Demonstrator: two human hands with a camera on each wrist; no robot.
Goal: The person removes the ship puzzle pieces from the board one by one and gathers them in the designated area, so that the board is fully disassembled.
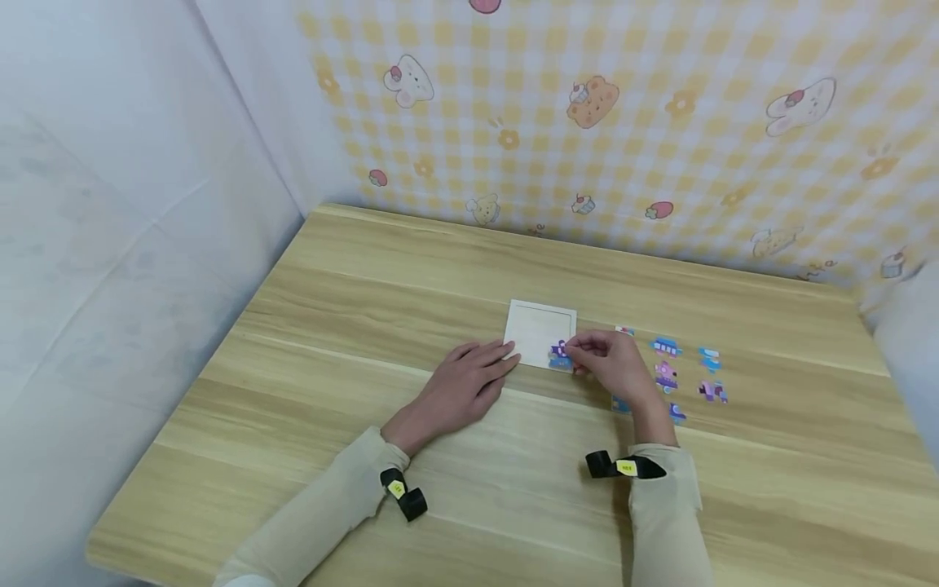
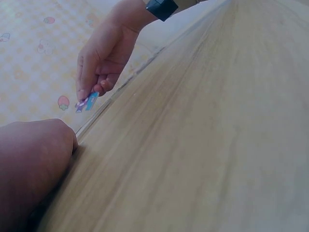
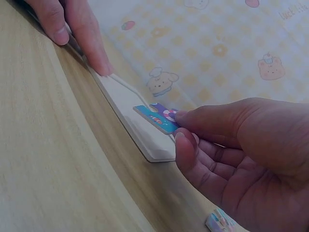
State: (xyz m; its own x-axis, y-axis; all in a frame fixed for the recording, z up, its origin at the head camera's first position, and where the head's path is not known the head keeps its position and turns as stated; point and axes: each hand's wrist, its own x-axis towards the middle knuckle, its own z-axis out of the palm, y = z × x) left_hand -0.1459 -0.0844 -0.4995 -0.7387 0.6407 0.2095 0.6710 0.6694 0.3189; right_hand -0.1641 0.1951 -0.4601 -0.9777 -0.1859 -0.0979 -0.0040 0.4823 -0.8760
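A white square puzzle frame [image 1: 539, 305] with a raised rim lies flat on the wooden table. My left hand [image 1: 465, 387] rests at its left side, the fairly straight fingertips on the rim's lower left corner. Between thumb and index finger my right hand [image 1: 612, 363] pinches a puzzle piece [image 3: 159, 118], blue and purple with a red-and-white striped detail. In the right wrist view this piece is tilted close over the frame's near right corner. The left wrist view shows the same pinch from the side, beyond the back of my left hand [image 2: 34, 164].
Right of the frame, several loose puzzle pieces lie spread on the table [image 1: 330, 326]: a blue one [image 1: 666, 346], a pink-and-purple one [image 1: 666, 377] and a purple one [image 1: 712, 391] among them. Some are partly hidden by my right hand. A patterned curtain [image 1: 631, 163] hangs behind the table.
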